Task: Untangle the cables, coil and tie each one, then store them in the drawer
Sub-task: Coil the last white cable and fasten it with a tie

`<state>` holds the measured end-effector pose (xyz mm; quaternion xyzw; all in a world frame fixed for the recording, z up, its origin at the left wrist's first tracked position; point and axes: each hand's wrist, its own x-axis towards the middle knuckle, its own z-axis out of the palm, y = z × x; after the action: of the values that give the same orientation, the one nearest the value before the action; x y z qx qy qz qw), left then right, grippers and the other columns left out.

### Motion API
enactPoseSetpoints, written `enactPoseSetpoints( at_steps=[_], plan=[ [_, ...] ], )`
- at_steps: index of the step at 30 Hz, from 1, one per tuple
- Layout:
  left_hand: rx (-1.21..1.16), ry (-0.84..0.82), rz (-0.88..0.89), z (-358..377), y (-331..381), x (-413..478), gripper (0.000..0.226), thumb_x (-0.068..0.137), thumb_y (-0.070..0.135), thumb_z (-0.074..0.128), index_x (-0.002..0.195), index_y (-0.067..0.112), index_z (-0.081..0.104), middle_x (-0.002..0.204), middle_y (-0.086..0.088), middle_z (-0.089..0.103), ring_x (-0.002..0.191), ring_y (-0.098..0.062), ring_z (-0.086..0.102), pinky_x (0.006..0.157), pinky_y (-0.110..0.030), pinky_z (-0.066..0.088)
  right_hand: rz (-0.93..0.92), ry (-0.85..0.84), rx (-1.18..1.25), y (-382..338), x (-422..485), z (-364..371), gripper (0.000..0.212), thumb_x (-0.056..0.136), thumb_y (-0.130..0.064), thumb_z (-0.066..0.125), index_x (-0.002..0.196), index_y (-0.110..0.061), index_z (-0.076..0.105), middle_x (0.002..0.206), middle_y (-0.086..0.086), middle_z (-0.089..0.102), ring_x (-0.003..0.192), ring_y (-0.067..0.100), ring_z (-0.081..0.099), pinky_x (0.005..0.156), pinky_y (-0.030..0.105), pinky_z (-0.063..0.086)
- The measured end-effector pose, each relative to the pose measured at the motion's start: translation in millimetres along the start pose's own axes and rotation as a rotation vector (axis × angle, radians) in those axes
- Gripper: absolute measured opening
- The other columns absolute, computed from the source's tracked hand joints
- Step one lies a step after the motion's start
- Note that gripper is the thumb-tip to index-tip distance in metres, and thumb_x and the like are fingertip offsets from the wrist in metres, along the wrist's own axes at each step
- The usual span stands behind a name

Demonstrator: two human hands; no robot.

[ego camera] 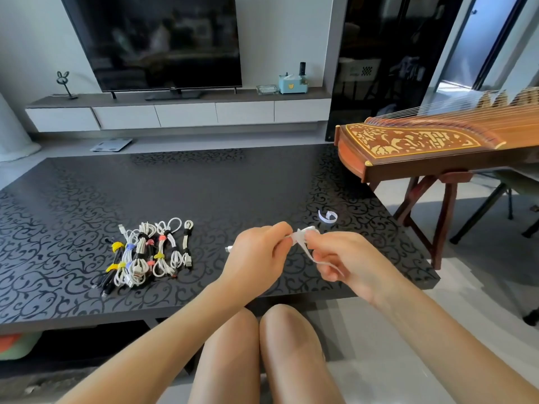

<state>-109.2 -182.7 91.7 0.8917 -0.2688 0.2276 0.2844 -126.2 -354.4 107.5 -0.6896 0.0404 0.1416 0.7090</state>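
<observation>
I see L grip (259, 252) pinching white cable (307, 229), R grip (344, 258) pinching white strap (307, 250), above tabletop (204, 185). Tied cables (148, 255) lie left; spare strap (328, 217) beyond.

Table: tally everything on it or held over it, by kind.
Pile of tied cables: 1
Untied cable in the left hand: 1
White straps: 2, the loose strap and the held strap at the right hand
Total: 4
</observation>
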Motion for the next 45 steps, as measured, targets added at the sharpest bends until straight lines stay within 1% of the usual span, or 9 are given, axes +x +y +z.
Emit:
enactPoseSetpoints(
  at_steps=[4,11,14,16,22,30,33,39,45],
  plan=[
    [-0.035,0.000,0.001,2.4,1.5,0.1,0.013,0.082,0.000,0.064,0.089,0.010,0.069,0.053,0.005,0.051,0.048,-0.012,0.043,0.048,-0.025,0.037,0.049,-0.069,-0.048,-0.3,1.6,2.4,0.021,0.085,-0.019,0.069,0.081,0.001,0.071,0.055,-0.003,0.036,0.044,0.008,0.025,0.041,0.021,0.015],
    [-0.308,-0.033,-0.012,4.0,1.8,-3.1,0.025,0.091,0.020,0.053,0.109,0.026,0.071,0.062,0.010,0.060,0.054,-0.006,0.051,0.052,-0.016,0.038,0.164,-0.133,0.434,-10.0,6.5,-4.9,0.019,0.071,-0.012,0.062,0.052,-0.008,0.063,0.045,-0.005,0.031,0.029,0.004,0.023,0.030,0.015,0.016],
    [-0.511,-0.077,-0.109,2.6,5.4,-4.3,0.024,0.095,0.040,0.048,0.085,0.052,0.067,0.052,0.010,0.046,0.049,-0.002,0.039,0.051,-0.013,0.030,0.120,-0.108,0.521,-3.6,5.6,1.7,0.016,0.070,-0.012,0.062,0.056,-0.007,0.057,0.043,-0.005,0.036,0.029,0.005,0.025,0.031,0.016,0.018],
    [-0.575,-0.061,-0.262,3.1,10.4,-0.2,0.032,0.088,0.058,0.050,0.061,0.048,0.065,0.047,0.011,0.040,0.047,-0.003,0.035,0.050,-0.013,0.028,0.062,-0.096,0.505,1.1,4.7,5.0,0.013,0.076,-0.009,0.061,0.066,-0.005,0.054,0.044,-0.004,0.039,0.031,0.005,0.027,0.033,0.017,0.019],
    [-0.853,-0.019,-0.468,1.3,20.0,9.6,0.026,0.080,0.043,0.063,0.071,0.021,0.076,0.046,0.010,0.045,0.049,-0.006,0.037,0.051,-0.012,0.032,-0.179,0.018,0.220,2.2,-0.9,8.2,0.025,0.085,-0.011,0.062,0.061,-0.009,0.067,0.052,0.002,0.034,0.041,0.009,0.029,0.041,0.019,0.022],
    [-0.307,0.083,-0.495,19.4,23.8,19.5,0.029,0.091,0.035,0.058,0.068,0.020,0.068,0.048,0.006,0.050,0.048,-0.009,0.043,0.050,-0.024,0.030,-0.276,0.274,0.064,14.2,-7.9,22.0,0.026,0.078,0.000,0.062,0.055,-0.006,0.052,0.041,-0.010,0.036,0.037,0.002,0.032,0.040,0.009,0.029],
    [-0.420,0.046,-0.445,24.6,23.9,18.2,0.025,0.092,0.030,0.058,0.071,0.021,0.068,0.062,0.002,0.064,0.061,-0.011,0.059,0.060,-0.033,0.046,-0.284,0.289,0.074,16.3,-9.3,19.9,0.034,0.079,-0.001,0.060,0.049,-0.012,0.050,0.040,-0.013,0.040,0.038,0.001,0.038,0.045,0.009,0.032],
    [-0.683,-0.129,-0.475,25.3,19.3,9.3,0.014,0.093,0.020,0.059,0.080,0.019,0.065,0.074,0.010,0.071,0.075,-0.001,0.067,0.066,-0.011,0.047,-0.258,0.257,0.030,23.4,-6.6,15.1,0.034,0.086,-0.014,0.060,0.052,-0.015,0.053,0.062,0.000,0.050,0.067,0.008,0.048,0.075,0.027,0.041],
    [-0.392,-0.196,-0.441,18.7,18.8,13.6,0.020,0.094,0.018,0.052,0.075,0.013,0.052,0.062,0.007,0.060,0.050,0.008,0.051,0.048,-0.006,0.036,-0.379,0.220,-0.090,29.9,-12.7,19.9,0.024,0.090,-0.015,0.059,0.069,-0.006,0.067,0.078,0.020,0.064,0.072,0.029,0.057,0.066,0.039,0.046]
  ],
)
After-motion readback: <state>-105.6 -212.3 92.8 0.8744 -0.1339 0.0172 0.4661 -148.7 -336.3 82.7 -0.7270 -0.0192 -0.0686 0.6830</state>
